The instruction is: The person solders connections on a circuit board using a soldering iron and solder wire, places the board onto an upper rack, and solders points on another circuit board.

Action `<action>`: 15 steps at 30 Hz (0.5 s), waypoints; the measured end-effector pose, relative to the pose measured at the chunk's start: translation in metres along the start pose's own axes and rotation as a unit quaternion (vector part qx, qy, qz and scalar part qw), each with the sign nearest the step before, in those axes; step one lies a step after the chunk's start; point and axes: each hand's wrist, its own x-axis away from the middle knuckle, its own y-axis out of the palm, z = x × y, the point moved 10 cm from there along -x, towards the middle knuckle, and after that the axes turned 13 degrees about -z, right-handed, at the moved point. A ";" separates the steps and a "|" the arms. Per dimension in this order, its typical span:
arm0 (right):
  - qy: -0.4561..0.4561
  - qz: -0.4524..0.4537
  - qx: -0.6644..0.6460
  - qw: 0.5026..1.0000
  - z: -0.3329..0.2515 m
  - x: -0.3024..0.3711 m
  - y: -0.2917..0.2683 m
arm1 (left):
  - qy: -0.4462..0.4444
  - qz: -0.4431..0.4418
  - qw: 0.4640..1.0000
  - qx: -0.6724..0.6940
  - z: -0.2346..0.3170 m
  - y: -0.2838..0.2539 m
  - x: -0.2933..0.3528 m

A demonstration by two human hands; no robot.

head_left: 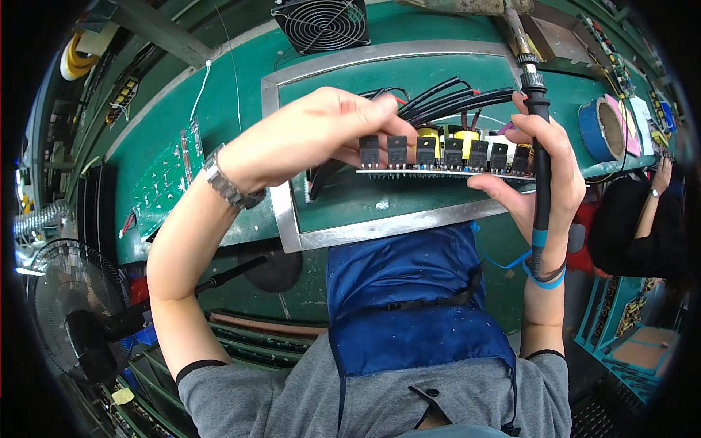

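Note:
A circuit board (445,173) is held edge-on above the bench, with a row of black flat transistors (453,151) standing along its near edge and yellow-wrapped parts behind them. My left hand (332,120) grips its left end; some of those fingers are hidden behind the transistors. A bundle of black wires (460,102) rises from the board's back. In my right hand (561,157) is a soldering iron (540,190), its metal end pointing away from me. That hand's thumb and fingers also bracket the board's right end.
Beneath the board, a metal frame (394,233) borders the green bench top. A black fan (323,25) stands at the back. Another green board (161,182) lies left, a blue tape roll (600,130) right. A co-worker's arm (650,201) shows far right, a floor fan (77,314) lower left.

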 end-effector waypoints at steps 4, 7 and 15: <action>0.007 0.009 -0.024 1.000 0.007 -0.007 0.001 | 0.023 -0.049 0.981 0.187 -0.003 -0.003 -0.009; 0.013 0.002 -0.034 0.999 0.012 -0.012 0.003 | 0.090 -0.091 0.957 0.260 0.004 0.002 -0.011; 0.022 -0.006 -0.036 0.999 0.013 -0.013 0.004 | 0.103 -0.119 0.952 0.264 0.005 0.002 -0.015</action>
